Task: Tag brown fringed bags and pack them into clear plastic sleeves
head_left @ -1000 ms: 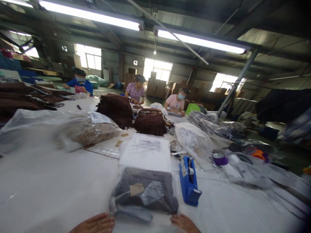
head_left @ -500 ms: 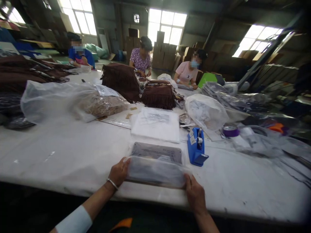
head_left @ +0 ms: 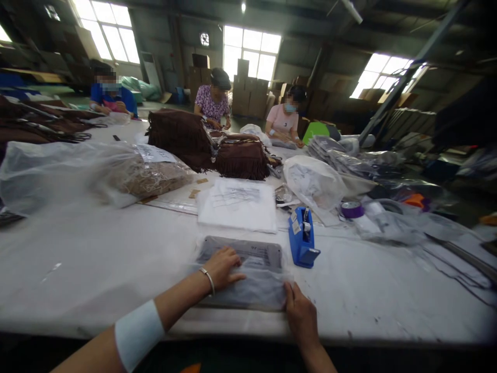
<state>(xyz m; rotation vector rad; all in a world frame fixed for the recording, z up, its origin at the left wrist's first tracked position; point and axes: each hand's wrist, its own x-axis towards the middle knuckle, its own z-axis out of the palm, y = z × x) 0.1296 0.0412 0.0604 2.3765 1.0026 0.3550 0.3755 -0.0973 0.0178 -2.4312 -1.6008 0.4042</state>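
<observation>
A flat grey item in a clear plastic bag (head_left: 252,294) lies near the front edge of the white table, its bag folded over the lower part. Printed text shows on its upper part. My left hand (head_left: 223,268) rests on top of it, fingers stretched out and thumb apart. At the bag's right edge my right hand (head_left: 301,313) pinches the plastic between thumb and fingers. Just right of the bag stands a blue tape dispenser (head_left: 300,241). Behind the bag is a stack of white printed plastic bags (head_left: 237,210).
Brown fringed goods (head_left: 180,137) are piled mid-table. A clear sack of tan material (head_left: 151,173) lies left; a white plastic bag (head_left: 314,178) and a purple tape roll (head_left: 352,209) lie right. Scissors (head_left: 462,256) rest far right. Several people sit across the table.
My left hand has moved from the bag's left edge onto its top, fingers now spread. My right hand stays at the right edge. The view has shifted slightly right.
</observation>
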